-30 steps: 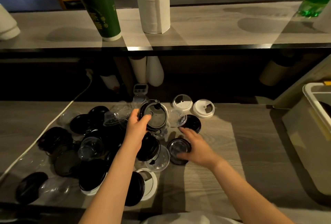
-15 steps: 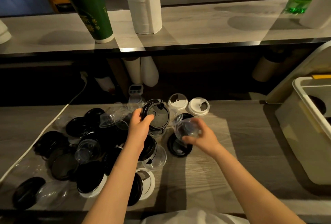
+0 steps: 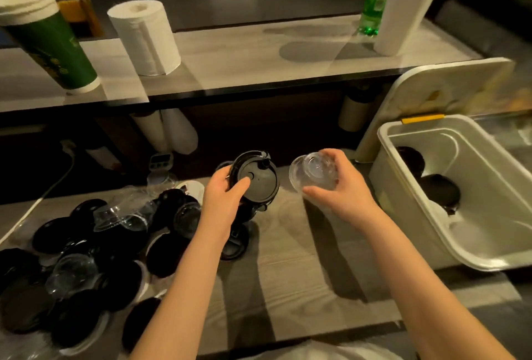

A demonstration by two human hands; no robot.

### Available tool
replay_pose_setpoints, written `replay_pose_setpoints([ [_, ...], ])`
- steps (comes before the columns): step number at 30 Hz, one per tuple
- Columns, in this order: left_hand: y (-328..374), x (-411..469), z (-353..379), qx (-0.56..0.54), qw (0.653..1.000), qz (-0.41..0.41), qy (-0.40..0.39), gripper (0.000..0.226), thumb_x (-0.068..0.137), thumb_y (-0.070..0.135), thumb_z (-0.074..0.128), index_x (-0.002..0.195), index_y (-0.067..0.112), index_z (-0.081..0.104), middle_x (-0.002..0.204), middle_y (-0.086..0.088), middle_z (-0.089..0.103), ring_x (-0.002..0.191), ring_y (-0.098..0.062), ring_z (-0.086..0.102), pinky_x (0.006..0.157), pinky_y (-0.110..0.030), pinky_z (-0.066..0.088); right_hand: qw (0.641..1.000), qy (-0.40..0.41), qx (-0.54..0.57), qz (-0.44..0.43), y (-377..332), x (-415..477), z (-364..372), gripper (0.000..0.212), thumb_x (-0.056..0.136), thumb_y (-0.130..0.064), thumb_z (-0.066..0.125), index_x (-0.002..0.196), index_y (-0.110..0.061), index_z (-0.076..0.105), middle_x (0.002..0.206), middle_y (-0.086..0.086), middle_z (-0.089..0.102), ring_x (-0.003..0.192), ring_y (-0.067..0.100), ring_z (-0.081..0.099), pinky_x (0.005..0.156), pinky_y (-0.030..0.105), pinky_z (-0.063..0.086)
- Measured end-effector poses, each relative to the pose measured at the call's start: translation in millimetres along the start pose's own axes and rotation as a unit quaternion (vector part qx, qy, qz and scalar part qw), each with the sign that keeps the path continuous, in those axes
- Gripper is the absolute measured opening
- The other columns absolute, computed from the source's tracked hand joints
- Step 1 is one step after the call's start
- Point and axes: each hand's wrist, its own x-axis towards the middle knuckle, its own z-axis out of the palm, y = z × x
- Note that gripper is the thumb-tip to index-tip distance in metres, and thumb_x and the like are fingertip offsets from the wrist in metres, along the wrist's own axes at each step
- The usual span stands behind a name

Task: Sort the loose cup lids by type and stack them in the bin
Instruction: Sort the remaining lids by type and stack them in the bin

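My left hand (image 3: 223, 195) grips a black lid (image 3: 259, 179) with a small stopper, held up on edge above the counter. My right hand (image 3: 335, 187) holds a clear domed lid (image 3: 312, 171) lifted off the table, between the pile and the bin. A heap of loose lids (image 3: 95, 244), black and clear mixed with a few white ones, covers the counter's left half. At the right stands the white plastic bin (image 3: 426, 210) with black lids (image 3: 440, 192) stacked inside.
The bin's detached cover (image 3: 437, 92) leans behind it. On the upper shelf stand a green paper cup stack (image 3: 49, 43), a paper towel roll (image 3: 146, 37), a green bottle (image 3: 377, 0) and a white roll. A white cable (image 3: 34, 207) runs along the left.
My right hand picked a clear lid off the table and carried it up and to the right. The view swung right, bringing the bin into full sight. My left hand kept its black lid.
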Motion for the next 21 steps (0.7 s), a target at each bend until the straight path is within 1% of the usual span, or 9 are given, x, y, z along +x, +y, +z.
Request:
replay_pose_setpoints([
  [2,1.6,-4.5,30.2,-0.007,1.0,0.0,-0.01,0.024,0.091,0.007,0.056,0.103,0.027,0.057,0.105,0.004,0.066,0.102,-0.015,0.062,0.084,-0.03,0.051,1.0,0.019,-0.009,0.002,11.1,-5.4,-29.0,0.071,0.072,-0.03,0.08,0.132,-0.026,0.041,0.126,-0.013,0.049,0.119,0.009,0.046,0.098,0.029,0.042],
  [5,3.7,-9.0,75.6,0.0,1.0,0.001,-0.028,0.026,0.092,0.008,0.056,0.111,0.025,0.055,0.106,0.007,0.064,0.105,-0.015,0.061,0.084,-0.028,0.05,0.999,0.04,-0.009,0.009,31.6,-11.4,-68.4,0.07,0.072,-0.03,0.08,0.131,-0.026,0.042,0.123,-0.015,0.049,0.118,0.007,0.047,0.098,0.029,0.043],
  [8,6.8,-14.3,119.1,0.011,0.999,0.006,-0.048,0.026,0.092,0.008,0.055,0.106,0.031,0.055,0.107,0.009,0.063,0.104,-0.012,0.06,0.086,-0.029,0.049,0.998,0.053,-0.007,0.016,51.7,-15.8,-105.6,0.071,0.073,-0.029,0.08,0.134,-0.024,0.042,0.128,-0.011,0.048,0.118,0.006,0.046,0.098,0.026,0.04],
  [11,8.4,-18.9,155.9,0.021,0.998,0.002,-0.053,0.027,0.092,0.009,0.055,0.113,0.026,0.053,0.112,0.006,0.063,0.108,-0.013,0.059,0.089,-0.03,0.048,0.997,0.069,-0.013,0.019,71.8,-16.6,-143.4,0.069,0.075,-0.028,0.078,0.134,-0.024,0.042,0.124,-0.014,0.044,0.114,0.003,0.042,0.095,0.022,0.037],
  [14,5.8,-21.0,188.4,0.029,0.997,0.002,-0.065,0.028,0.091,0.01,0.057,0.113,0.027,0.054,0.112,0.005,0.065,0.109,-0.013,0.061,0.093,-0.034,0.05,0.997,0.067,-0.022,0.023,95.4,-14.3,-181.4,0.069,0.075,-0.025,0.077,0.135,-0.027,0.041,0.123,-0.016,0.041,0.118,0.006,0.039,0.096,0.024,0.035],
  [16,3.3,-22.4,209.1,0.033,0.997,0.008,-0.07,0.029,0.091,0.01,0.058,0.111,0.03,0.056,0.112,0.006,0.066,0.108,-0.013,0.061,0.094,-0.036,0.05,0.999,0.038,-0.029,0.023,111.6,-12.9,-204.6,0.073,0.075,-0.021,0.077,0.136,-0.029,0.039,0.127,-0.014,0.042,0.117,0.005,0.04,0.094,0.023,0.034],
  [18,-0.6,-24.3,229.5,0.033,0.997,0.006,-0.075,0.03,0.09,0.01,0.058,0.113,0.03,0.056,0.111,0.007,0.066,0.107,-0.012,0.062,0.093,-0.036,0.051,0.997,-0.025,-0.059,0.039,128.2,-12.8,-225.9,0.078,0.075,-0.018,0.077,0.14,-0.032,0.035,0.131,-0.009,0.042,0.116,0.006,0.042,0.091,0.021,0.035],
  [19,-2.9,-25.4,239.2,0.031,0.997,0.003,-0.076,0.031,0.09,0.01,0.058,0.116,0.027,0.057,0.111,0.006,0.067,0.107,-0.012,0.062,0.092,-0.037,0.052,0.993,-0.064,-0.088,0.051,136.4,-13.5,-235.2,0.078,0.076,-0.02,0.076,0.141,-0.034,0.034,0.133,-0.007,0.041,0.117,0.008,0.043,0.09,0.021,0.035],
  [21,-8.1,-28.0,256.3,0.023,0.997,-0.009,-0.074,0.033,0.09,0.009,0.057,0.122,0.02,0.056,0.112,0.003,0.067,0.107,-0.014,0.063,0.091,-0.039,0.052,0.973,-0.142,-0.17,0.073,152.1,-15.1,-250.2,0.077,0.077,-0.025,0.073,0.141,-0.035,0.033,0.136,-0.007,0.039,0.119,0.012,0.046,0.09,0.02,0.037],
])
